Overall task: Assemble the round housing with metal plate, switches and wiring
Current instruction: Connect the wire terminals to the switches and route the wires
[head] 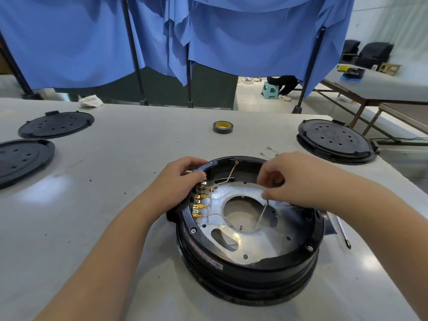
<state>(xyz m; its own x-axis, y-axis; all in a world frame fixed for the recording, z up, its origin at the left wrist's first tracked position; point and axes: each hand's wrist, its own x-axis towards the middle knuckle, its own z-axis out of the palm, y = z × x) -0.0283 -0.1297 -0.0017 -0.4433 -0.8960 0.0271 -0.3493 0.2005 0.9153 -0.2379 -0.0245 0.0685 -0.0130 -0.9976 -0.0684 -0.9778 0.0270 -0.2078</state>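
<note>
Head view: round housing (250, 251) sits on the table (115, 205), metal plate (254, 237) seated inside; left hand (183, 179) grips the rim on its far-left side, fingers curled over the edge just above the brass terminals (198, 206); right hand (289, 179) pinches a white wire (262, 214) at its upper end; the wire hangs down and toward the person from the pinch into the plate's centre hole; terminals lie left of the pinch, nearer the left hand; screwdriver (342, 230) lies right of the housing.
</note>
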